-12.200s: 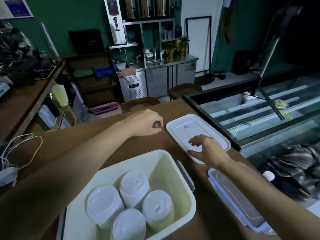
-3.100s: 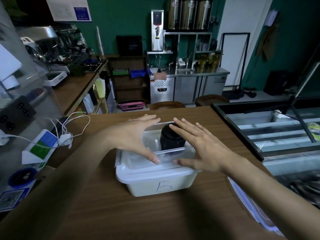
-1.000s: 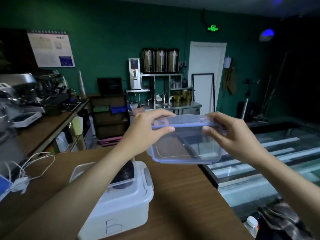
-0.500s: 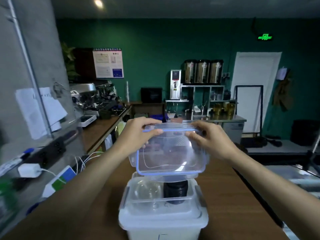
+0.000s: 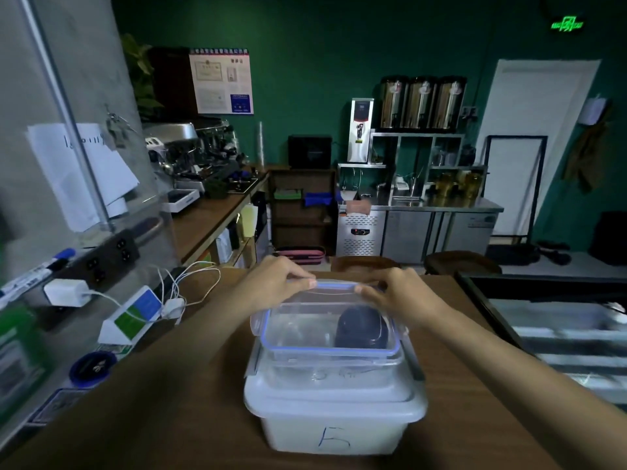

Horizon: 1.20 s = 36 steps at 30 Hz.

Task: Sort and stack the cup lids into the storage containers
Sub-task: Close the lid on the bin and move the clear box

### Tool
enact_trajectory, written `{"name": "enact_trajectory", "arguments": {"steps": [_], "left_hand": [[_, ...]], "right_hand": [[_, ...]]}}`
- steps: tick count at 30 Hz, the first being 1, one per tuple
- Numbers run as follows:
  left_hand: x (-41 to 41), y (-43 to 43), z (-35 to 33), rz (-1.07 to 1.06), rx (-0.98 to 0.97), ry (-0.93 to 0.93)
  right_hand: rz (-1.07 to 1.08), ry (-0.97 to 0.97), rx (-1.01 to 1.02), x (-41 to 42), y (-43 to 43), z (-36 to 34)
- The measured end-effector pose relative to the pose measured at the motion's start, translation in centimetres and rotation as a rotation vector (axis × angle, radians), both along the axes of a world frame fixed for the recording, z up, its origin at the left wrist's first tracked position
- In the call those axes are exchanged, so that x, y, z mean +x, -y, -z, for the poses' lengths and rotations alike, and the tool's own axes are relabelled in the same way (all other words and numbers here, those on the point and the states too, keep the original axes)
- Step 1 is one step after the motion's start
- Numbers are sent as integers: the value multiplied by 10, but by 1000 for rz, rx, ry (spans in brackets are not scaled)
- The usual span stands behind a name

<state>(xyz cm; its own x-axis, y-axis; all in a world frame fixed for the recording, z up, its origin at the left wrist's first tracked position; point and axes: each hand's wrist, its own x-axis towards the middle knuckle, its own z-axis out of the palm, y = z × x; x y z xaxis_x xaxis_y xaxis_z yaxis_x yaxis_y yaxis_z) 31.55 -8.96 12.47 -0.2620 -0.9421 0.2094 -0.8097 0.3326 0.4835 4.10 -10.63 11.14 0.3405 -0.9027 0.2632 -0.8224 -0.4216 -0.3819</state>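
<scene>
The left hand (image 5: 274, 283) and right hand (image 5: 400, 296) grip the clear container (image 5: 329, 334) on the white bin (image 5: 334, 425) beneath them; apparently only release remains.

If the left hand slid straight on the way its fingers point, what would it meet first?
Likely the right hand, facing it along the far rim of the clear container; depth unclear.

The clear blue-rimmed container (image 5: 305, 330), held up in the air and tipped toward the camera half a second ago, has come down level onto the top of the white bin (image 5: 334, 425) in the lower centre of the frame. The left hand (image 5: 276, 283) and right hand (image 5: 402, 296) have dropped with it, fingers curled over its far rim. The view has tilted downward.
</scene>
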Motion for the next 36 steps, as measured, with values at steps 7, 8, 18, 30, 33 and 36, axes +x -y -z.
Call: {"name": "enact_trajectory", "arguments": {"steps": [7,8,18,30,33,36], "left_hand": [[-2,-4,22,-21,-34,44],[-2,-6,25,-31,-38,43],[8,-14,40,-60,-62,-112],[0,-22,48,-135,-10,-204],[2,-22,45,-152,-24,-154],[3,-26,42,-197,-68,-146]], "right_hand": [[79,-56,-61,4,-14,18],[87,-77,-50,5,-15,20],[67,47,110,-9,-8,30],[49,332,251,-11,-20,39],[108,171,113,-10,-19,37],[208,-51,-132,-6,-21,29]]}}
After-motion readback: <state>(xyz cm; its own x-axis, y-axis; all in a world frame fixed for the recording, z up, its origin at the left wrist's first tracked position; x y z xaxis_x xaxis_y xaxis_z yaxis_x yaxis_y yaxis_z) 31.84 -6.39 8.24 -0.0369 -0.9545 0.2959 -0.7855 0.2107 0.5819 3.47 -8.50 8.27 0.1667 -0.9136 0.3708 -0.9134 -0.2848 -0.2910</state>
